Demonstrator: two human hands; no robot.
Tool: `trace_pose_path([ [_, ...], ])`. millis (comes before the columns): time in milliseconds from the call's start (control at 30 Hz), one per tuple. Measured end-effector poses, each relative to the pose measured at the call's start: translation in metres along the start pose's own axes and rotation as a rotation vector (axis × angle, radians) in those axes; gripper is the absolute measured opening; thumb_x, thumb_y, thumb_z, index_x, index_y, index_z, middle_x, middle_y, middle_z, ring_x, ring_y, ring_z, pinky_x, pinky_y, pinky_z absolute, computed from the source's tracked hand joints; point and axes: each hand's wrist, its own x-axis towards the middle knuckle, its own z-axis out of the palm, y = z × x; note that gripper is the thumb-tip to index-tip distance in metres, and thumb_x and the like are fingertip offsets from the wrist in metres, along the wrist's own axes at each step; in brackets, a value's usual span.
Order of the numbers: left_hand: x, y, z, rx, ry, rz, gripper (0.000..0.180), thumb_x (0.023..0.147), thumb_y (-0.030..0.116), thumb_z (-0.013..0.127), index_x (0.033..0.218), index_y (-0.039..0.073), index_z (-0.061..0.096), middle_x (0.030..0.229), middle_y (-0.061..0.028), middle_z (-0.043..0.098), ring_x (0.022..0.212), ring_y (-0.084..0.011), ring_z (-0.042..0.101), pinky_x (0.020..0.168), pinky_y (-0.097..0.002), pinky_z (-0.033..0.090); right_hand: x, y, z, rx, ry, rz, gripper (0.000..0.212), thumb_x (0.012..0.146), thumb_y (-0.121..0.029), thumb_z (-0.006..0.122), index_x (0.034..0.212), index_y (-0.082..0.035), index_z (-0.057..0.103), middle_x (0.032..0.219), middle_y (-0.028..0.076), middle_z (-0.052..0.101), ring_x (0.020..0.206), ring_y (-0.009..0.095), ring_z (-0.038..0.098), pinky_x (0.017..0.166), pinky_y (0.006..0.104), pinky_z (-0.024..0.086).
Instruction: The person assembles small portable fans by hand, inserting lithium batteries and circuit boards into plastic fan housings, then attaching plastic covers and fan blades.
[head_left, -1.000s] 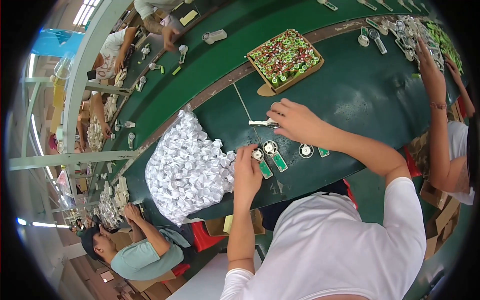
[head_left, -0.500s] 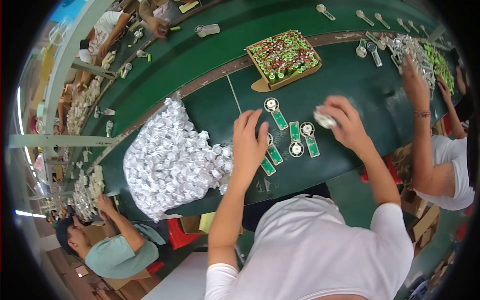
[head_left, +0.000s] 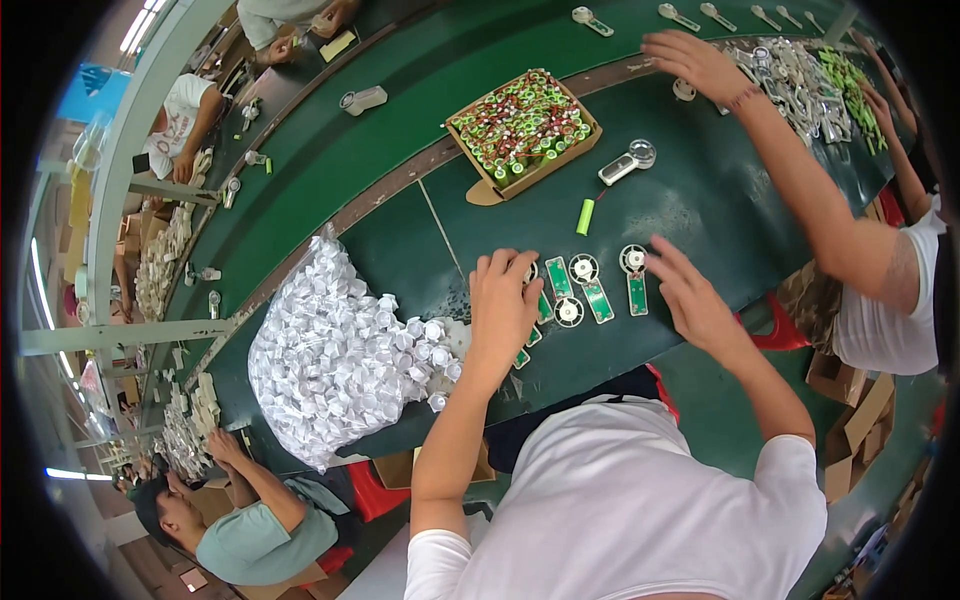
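Green-board housings [head_left: 597, 298] lie side by side on the surface [head_left: 740, 245], between my two hands. Left grip [head_left: 503, 302] partly covers the leftmost housings; whether it clasps one, I cannot tell. Right grip [head_left: 695, 305] is empty, fingers spread just beside the rightmost housing. Beyond the row lie a green cell [head_left: 585, 217] and a filled carton [head_left: 556, 157].

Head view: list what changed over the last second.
The right hand let go of its white piece and is open beside the rightmost circuit board. A white handle with a green battery now lies right of the battery box. The neighbour's hand reached left. The battery box and bag of white caps stayed put.
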Motion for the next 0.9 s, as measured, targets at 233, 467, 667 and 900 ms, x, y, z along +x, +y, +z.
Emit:
trace_pose_path([
  [233,-0.010,0.032,-0.012,0.055,0.032,0.125,0.041,0.075,0.025,0.082,0.109,0.007,0.069,0.113,-0.0079,0.059,0.111,-0.0294,0.052,0.098,-0.0473,0.032,0.040,-0.030,0.042,0.282,0.314,0.052,0.056,0.092,-0.012,0.064,0.143,-0.003,0.043,0.153,0.023,0.033,0.145,0.043,0.027,0.116,0.0481,0.032],
  [467,-0.060,0.046,0.029,0.205,0.032,0.138,0.036,0.077,0.023,0.079,0.107,0.007,0.065,0.120,-0.0137,0.052,0.113,-0.0337,0.049,0.095,-0.0472,0.031,0.061,-0.038,0.049,0.266,0.306,-0.026,0.049,0.087,-0.010,0.067,0.135,-0.009,0.055,0.148,0.016,0.041,0.142,0.043,0.031,0.113,0.0522,0.035],
  [667,-0.092,0.069,0.031,0.133,0.057,0.126,0.033,0.081,0.022,0.076,0.110,0.008,0.066,0.122,-0.0170,0.053,0.108,-0.0351,0.051,0.089,-0.0475,0.036,0.063,-0.022,0.033,0.189,0.215,-0.133,0.049,0.080,-0.006,0.072,0.127,-0.016,0.064,0.146,0.007,0.048,0.142,0.039,0.032,0.114,0.0522,0.033],
  [900,-0.125,0.054,0.025,-0.087,0.039,0.237,0.030,0.077,0.001,0.073,0.106,0.004,0.065,0.115,-0.0176,0.058,0.094,-0.0350,0.060,0.074,-0.0433,0.049,0.074,-0.027,0.020,0.195,0.247,-0.196,0.045,0.083,-0.012,0.072,0.127,-0.013,0.063,0.140,0.012,0.052,0.135,0.039,0.039,0.109,0.0527,0.037],
])
